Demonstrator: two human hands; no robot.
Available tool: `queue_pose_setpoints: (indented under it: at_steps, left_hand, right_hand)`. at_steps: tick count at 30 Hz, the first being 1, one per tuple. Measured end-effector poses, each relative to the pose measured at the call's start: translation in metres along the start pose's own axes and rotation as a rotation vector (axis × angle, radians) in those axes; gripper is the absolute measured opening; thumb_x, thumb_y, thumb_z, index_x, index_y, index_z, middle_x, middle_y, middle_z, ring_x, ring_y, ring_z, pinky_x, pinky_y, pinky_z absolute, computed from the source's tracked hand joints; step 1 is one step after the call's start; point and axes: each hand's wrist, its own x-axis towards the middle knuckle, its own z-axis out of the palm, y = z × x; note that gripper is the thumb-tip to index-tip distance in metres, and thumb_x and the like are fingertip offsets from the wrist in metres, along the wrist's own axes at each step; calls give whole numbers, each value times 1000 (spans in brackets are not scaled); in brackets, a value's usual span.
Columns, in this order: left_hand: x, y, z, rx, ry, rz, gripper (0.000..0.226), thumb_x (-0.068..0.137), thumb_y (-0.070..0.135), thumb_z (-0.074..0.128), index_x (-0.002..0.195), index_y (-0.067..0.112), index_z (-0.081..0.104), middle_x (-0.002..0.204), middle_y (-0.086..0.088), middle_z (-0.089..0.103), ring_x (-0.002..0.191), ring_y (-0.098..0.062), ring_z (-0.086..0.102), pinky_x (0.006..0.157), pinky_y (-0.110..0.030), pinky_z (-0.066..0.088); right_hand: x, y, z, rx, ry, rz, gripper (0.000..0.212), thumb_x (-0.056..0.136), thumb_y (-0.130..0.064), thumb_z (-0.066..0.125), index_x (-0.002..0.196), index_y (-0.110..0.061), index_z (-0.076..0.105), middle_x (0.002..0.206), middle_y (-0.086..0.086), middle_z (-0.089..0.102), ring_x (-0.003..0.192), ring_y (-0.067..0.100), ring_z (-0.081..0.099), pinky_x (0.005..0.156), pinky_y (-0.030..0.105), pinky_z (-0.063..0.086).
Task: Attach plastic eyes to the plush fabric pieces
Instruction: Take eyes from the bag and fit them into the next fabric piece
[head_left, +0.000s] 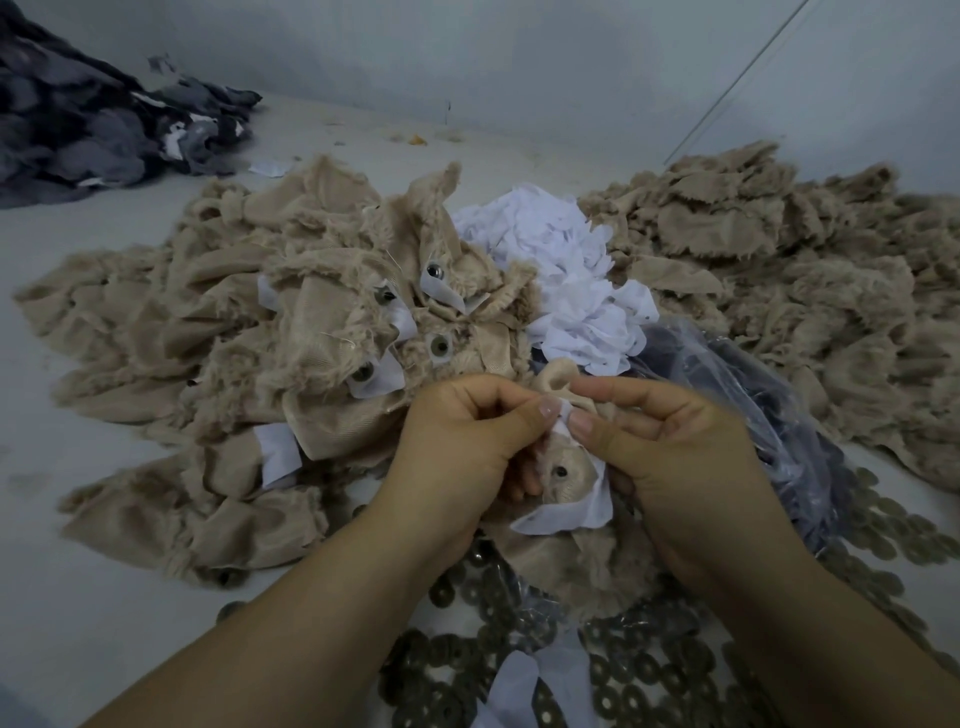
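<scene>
While pinching white woven backing patch over fuzzy beige plush fabric piece, left hand and right hand both gripping; flat ring-shaped washers scattered below.

I see tan plush heaped before me: shaggy pile on one face, a smooth, finely ribbed woven backing with a faint sheen on the other, edges frayed. The piece in my hands shows that same ribbed backing. The white patches look like thin, matt, non-woven cloth, crumpled and soft. The washers scattered near me are dull, flat rings, brownish; metal or plastic I cannot tell. The bag is clear, glossy plastic film, wrinkled. The grey pile is matt cloth. The tabletop looks smooth and matt.
</scene>
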Motion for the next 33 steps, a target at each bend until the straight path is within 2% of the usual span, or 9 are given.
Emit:
queue_pose_setpoints:
  at_steps: [5,8,10,15,18,22,27,29,33]
  left_hand:
    - [-2,-1,3,74,52,112,16,86,9,72,70,11,74,58,-14,64,41,-18,52,41,-24,45]
    - [-4,-1,4,161,67,207,12,87,10,72,75,11,74,68,-21,68,54,-42,58,50,-41,53]
    - [-4,-1,4,154,64,206,12,87,10,72,76,9,74,71,-24,68,61,-49,60,55,-50,54]
    - [-2,-3,2,114,67,124,18,87,8,70,69,9,72,60,-15,66,46,-20,53,42,-22,44]
    - [-2,-4,4,234,92,196,20,87,6,71,67,7,68,54,-7,62,43,-9,52,41,-20,41]
    - [-2,-6,7,428,106,306,21,86,8,72,67,10,65,57,-10,60,49,-13,50,45,-29,43]
    - [-4,-9,8,460,115,353,21,85,7,73,66,11,63,58,-9,57,47,-5,46,45,-18,40]
    - [-6,-7,8,492,153,435,16,82,6,76,72,11,64,65,-4,58,55,-7,53,51,-21,45]
    - [-9,-4,6,709,87,847,18,82,-10,68,95,2,71,100,-7,62,88,-10,60,79,-18,47]
  right_hand:
    - [-3,-5,1,-66,15,-6,16,75,-3,78,87,-14,79,83,13,78,79,27,77,68,33,63]
    - [-5,-7,2,-197,27,-95,18,81,0,76,93,-13,77,77,8,78,76,20,77,67,27,62]
    - [-5,-7,3,-230,28,-122,18,81,-1,76,92,-15,77,76,6,78,76,18,77,68,26,62]
    - [-6,-9,5,-149,36,-99,16,80,2,76,89,-12,77,77,8,78,75,21,77,64,24,60]
    - [-6,-7,5,-98,77,-53,15,79,4,76,84,-11,76,78,9,78,74,21,77,61,24,60]
    - [-7,-5,6,-142,91,-56,17,80,6,75,83,-11,76,78,7,78,76,19,77,63,23,60]
    - [-5,-5,5,-159,121,-38,16,80,4,75,81,-11,76,75,9,77,73,22,77,61,30,62]
    - [-4,-5,5,-132,131,7,17,81,4,75,80,-13,76,76,13,77,72,26,76,62,37,63]
    - [-1,-8,2,-46,142,111,17,84,4,72,83,-13,76,80,17,76,73,32,76,62,39,62]
